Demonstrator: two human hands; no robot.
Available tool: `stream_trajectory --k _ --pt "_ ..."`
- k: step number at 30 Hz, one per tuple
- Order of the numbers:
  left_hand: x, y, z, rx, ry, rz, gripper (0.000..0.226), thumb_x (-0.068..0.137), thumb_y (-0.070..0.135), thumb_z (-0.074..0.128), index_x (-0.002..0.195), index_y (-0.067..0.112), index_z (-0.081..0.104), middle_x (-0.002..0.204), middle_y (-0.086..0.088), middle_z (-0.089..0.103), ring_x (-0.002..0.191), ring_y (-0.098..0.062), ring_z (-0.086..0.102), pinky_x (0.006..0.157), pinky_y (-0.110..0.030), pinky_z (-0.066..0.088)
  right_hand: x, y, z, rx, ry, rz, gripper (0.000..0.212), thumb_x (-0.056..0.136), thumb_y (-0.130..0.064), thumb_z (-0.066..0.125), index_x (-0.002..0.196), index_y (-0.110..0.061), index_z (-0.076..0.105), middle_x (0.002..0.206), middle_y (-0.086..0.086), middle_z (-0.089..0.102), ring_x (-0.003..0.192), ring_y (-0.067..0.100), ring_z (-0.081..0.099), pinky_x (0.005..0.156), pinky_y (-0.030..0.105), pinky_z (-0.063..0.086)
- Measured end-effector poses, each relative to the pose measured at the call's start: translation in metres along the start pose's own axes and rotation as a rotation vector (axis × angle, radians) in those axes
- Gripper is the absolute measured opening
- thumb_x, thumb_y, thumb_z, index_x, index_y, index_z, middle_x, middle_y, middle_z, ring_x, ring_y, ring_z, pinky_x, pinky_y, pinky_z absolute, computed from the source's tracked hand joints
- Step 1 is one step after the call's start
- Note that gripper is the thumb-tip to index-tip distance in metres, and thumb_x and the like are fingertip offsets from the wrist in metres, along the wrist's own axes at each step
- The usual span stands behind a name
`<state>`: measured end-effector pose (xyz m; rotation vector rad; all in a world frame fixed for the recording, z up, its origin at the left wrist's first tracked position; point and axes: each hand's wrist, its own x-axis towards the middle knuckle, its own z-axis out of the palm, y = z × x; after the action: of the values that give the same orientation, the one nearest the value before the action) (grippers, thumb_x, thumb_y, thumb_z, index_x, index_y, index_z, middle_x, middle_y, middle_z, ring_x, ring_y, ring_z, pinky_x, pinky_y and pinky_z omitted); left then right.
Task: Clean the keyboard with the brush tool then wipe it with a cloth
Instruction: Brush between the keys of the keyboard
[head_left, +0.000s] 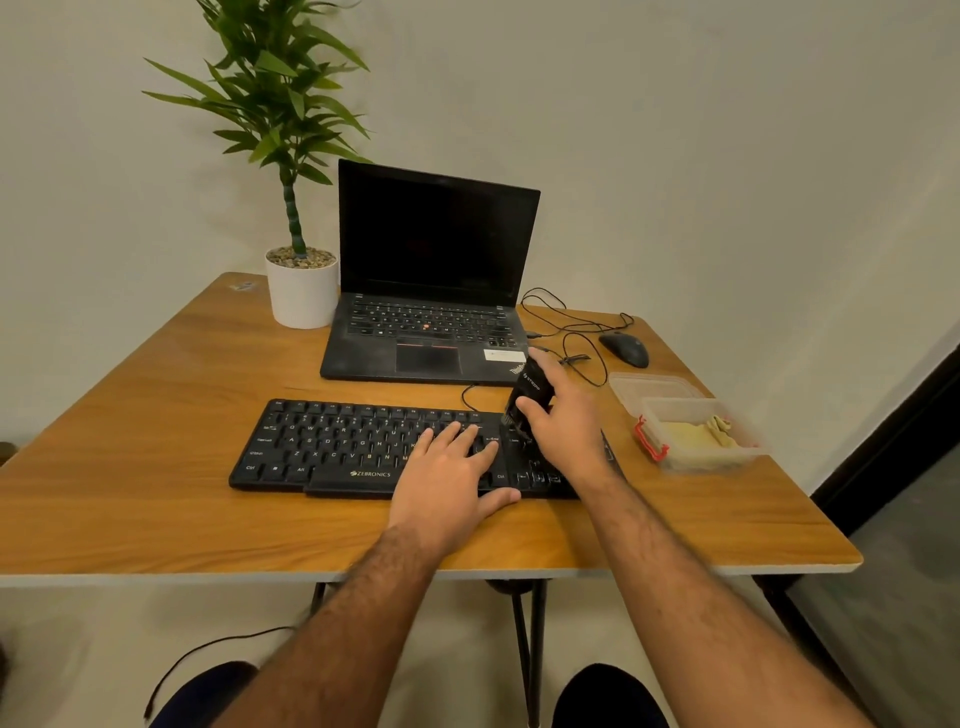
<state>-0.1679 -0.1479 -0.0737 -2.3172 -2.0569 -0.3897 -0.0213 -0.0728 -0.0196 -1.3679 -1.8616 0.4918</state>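
A black keyboard (353, 447) lies across the front of the wooden table (156, 488). My left hand (447, 467) rests flat on its right-middle keys, fingers straight. My right hand (563, 415) grips a black brush tool (530, 387), tilted, with its lower end down on the keys at the keyboard's right part. A yellow cloth (698, 434) lies inside a clear plastic box (701, 460) with red clips, to the right of the keyboard.
An open black laptop (431, 291) stands behind the keyboard, with a potted plant (301, 280) at its left. A black mouse (623, 349) and loose cables (571, 332) lie at the back right. The box's lid (649, 387) sits behind the box. The table's edge is near my body.
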Motion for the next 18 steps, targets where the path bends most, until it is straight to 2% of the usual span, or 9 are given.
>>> stream_trajectory --k 4,6,8,10,14,16,18 --pt "0.0 0.001 0.0 0.007 0.012 0.007 0.076 0.092 0.077 0.028 0.154 0.032 0.03 0.163 -0.001 0.025 0.152 -0.02 0.013 0.125 -0.043 0.005 -0.018 0.005 -0.001 -0.018 -0.022 -0.049 0.064 0.092 -0.015 0.064 0.145 -0.04 0.038 0.137 -0.004 0.057 0.117 0.007 0.056 0.082 0.012 0.047" --pt "0.0 0.001 0.0 0.003 0.011 0.005 0.076 0.092 0.076 0.028 0.154 0.032 0.031 0.163 -0.001 0.025 0.152 -0.02 0.014 0.125 -0.043 0.005 -0.027 0.007 -0.009 -0.023 -0.058 -0.08 0.065 0.092 -0.016 0.065 0.145 -0.041 0.039 0.138 -0.004 0.056 0.117 0.006 0.055 0.087 0.017 0.051" --pt "0.0 0.001 -0.001 -0.002 0.007 0.005 0.076 0.092 0.076 0.029 0.154 0.032 0.031 0.163 -0.001 0.025 0.152 -0.02 0.014 0.125 -0.043 0.006 -0.028 0.005 -0.021 -0.086 -0.121 -0.094 0.065 0.092 -0.017 0.066 0.146 -0.042 0.039 0.141 -0.005 0.053 0.12 0.009 0.054 0.094 0.028 0.053" --pt "0.0 0.001 -0.001 -0.006 0.003 0.005 0.076 0.092 0.076 0.029 0.154 0.032 0.03 0.164 -0.001 0.024 0.152 -0.02 0.013 0.125 -0.043 0.005 -0.022 0.003 -0.036 -0.15 -0.144 -0.08 0.065 0.091 -0.017 0.067 0.144 -0.044 0.04 0.14 -0.004 0.053 0.121 0.014 0.054 0.095 0.033 0.052" --pt "0.0 0.001 -0.003 -0.009 -0.019 -0.001 0.076 0.092 0.076 0.029 0.155 0.033 0.028 0.164 -0.001 0.022 0.152 -0.02 0.012 0.125 -0.044 0.005 -0.005 0.002 -0.054 0.028 0.058 0.038 0.067 0.091 -0.012 0.066 0.144 -0.045 0.039 0.138 0.001 0.054 0.116 0.013 0.058 0.084 0.038 0.06" --pt "0.0 0.0 -0.003 -0.006 -0.023 0.0 0.076 0.092 0.076 0.029 0.155 0.033 0.028 0.164 -0.001 0.022 0.152 -0.021 0.012 0.125 -0.044 0.005 0.003 0.003 -0.05 0.083 0.138 0.078 0.067 0.091 -0.011 0.066 0.145 -0.041 0.039 0.138 0.002 0.055 0.118 0.015 0.059 0.087 0.039 0.059" --pt "0.0 0.0 -0.002 -0.007 -0.019 0.0 0.077 0.091 0.076 0.029 0.155 0.033 0.028 0.164 -0.001 0.023 0.152 -0.02 0.013 0.125 -0.044 0.006 0.007 0.004 -0.04 0.069 0.123 0.088 0.068 0.091 -0.013 0.066 0.145 -0.041 0.037 0.137 0.002 0.056 0.12 0.016 0.059 0.089 0.039 0.058"
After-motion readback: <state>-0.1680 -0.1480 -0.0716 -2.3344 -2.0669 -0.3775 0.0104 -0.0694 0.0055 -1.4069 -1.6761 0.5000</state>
